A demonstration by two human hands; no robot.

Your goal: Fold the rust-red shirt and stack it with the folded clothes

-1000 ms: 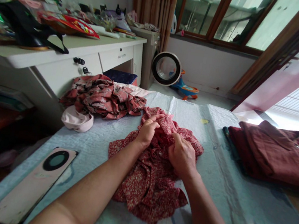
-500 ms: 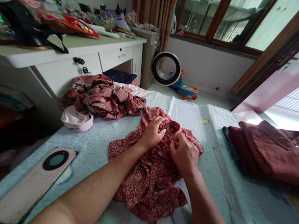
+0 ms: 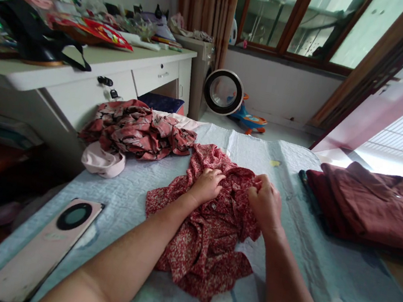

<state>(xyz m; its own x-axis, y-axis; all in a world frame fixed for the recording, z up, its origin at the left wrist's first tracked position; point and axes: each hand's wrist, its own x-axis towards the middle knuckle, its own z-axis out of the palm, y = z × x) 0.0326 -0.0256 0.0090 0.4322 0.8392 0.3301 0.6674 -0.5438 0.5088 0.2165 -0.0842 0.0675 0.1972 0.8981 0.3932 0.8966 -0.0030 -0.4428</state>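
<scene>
A red shirt with a small pale floral pattern [image 3: 200,253] lies rumpled on the bed, with a button showing near its middle. My left hand [image 3: 208,186] is on its upper part, fingers curled down into the cloth. Between the thumb and fingers of my right hand [image 3: 265,201] is the shirt's right edge, drawn out to the side. A crumpled pink-red garment with dark markings [image 3: 139,131] lies beyond my left hand, beside a pale pink fabric band [image 3: 103,161].
Folded dark red clothes [image 3: 380,205] are stacked at the right. A pale phone [image 3: 44,248] lies at the left on the light blue bed cover [image 3: 255,147]. Past the bed stand a cluttered desk [image 3: 122,69], a washing machine with its round door [image 3: 223,92] open, and a blue-orange ride-on toy [image 3: 250,119].
My right hand has moved right, pulling the shirt's upper right part outward and spreading it. My left hand has stayed nearly in place, its fingers now lower on the cloth.
</scene>
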